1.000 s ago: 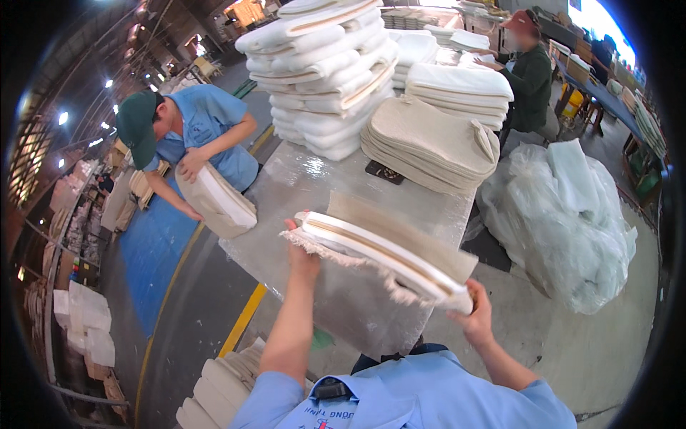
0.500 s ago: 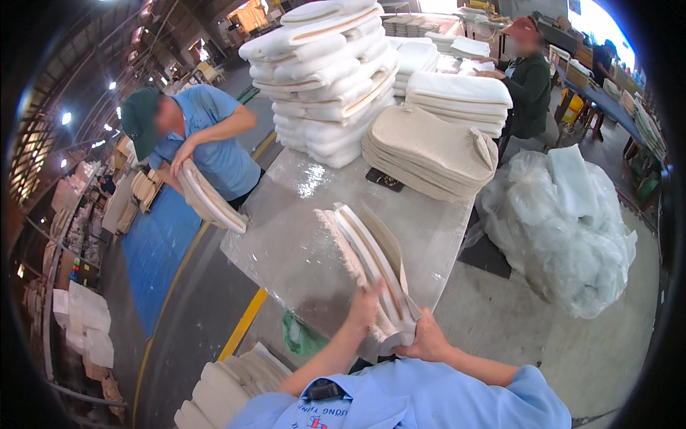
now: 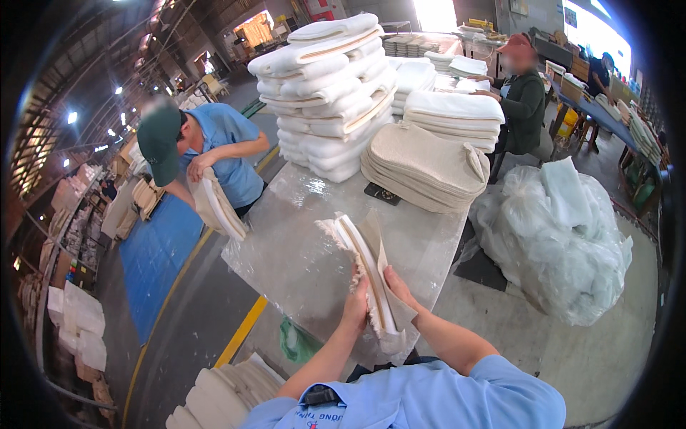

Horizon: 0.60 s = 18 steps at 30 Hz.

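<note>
Held on edge over the near end of the table [image 3: 300, 264]: a pad [image 3: 368, 272], long, flat and cream-white, with a fluffy, ragged fringe along its left side and a thin beige layer peeling off to the right. Looks like two or three white layers stacked together, though the blur makes that hard to count. Upper end tipped away, lower end down near the table's near edge.

Left hand [image 3: 355, 304] clamped on the pad's fringed left side, fingers curled around it. Right hand [image 3: 395, 286] flat against the beige face, thumb and fingers pinching the pad from the right.

Table covered in a shiny clear sheet. At its far end, a tall pile [image 3: 329, 93] of white pads and a lower stack [image 3: 421, 168] of beige ones. To the right on the floor, a big bag [image 3: 557, 236] of translucent plastic. At the left, a person in a green cap [image 3: 158, 139] bent over another pad. Beyond the stack, another person in a dark top [image 3: 525, 107].
</note>
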### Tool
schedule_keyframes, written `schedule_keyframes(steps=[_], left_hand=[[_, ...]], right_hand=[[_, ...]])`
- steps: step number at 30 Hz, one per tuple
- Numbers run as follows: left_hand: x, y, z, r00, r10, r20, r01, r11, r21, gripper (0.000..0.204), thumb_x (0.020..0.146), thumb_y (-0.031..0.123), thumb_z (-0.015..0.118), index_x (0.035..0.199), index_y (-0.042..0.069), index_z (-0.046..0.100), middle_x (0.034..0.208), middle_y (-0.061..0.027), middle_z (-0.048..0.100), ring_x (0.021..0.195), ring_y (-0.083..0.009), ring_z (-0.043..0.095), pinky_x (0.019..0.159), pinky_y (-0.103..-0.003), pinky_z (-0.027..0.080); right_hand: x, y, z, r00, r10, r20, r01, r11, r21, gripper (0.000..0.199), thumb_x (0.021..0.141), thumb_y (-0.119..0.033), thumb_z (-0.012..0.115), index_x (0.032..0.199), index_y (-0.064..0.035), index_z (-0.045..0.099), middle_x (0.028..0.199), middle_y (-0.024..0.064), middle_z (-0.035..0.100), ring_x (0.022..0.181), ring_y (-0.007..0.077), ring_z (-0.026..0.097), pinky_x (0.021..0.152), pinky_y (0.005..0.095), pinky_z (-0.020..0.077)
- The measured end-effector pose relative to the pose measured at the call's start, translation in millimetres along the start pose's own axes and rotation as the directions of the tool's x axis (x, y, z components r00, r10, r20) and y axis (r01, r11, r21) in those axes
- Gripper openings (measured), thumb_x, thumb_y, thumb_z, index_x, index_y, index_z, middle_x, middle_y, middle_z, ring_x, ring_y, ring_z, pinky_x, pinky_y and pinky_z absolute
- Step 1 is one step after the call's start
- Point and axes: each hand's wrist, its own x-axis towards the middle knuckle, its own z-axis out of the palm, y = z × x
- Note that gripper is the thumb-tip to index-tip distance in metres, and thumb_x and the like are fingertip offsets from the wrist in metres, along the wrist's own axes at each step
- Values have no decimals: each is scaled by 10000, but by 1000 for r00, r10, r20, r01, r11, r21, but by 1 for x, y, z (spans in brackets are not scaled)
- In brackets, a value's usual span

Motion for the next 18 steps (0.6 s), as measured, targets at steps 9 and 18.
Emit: schedule_keyframes(steps=[9,18], left_hand=[[-39,19,12,998,-48,33,49,998,-36,634,1093,419,521,1519,-42,428,1472,-147,538,1310,-229,546,1085,-356,451],[-21,12,-5,973,-169,160,165,986,34,573,1107,332,503,1544,-26,408,1503,-123,514,1335,-218,519,1119,-350,418]], right_hand=[[-9,52,4,881,-455,-132,390,855,-342,732,1107,-499,406,1605,26,293,1682,192,272,1579,290,202,1278,362,154],[-25,49,14,773,-577,-262,394,762,-514,647,1117,-384,438,1610,9,295,1665,182,315,1556,289,265,1267,368,193]])
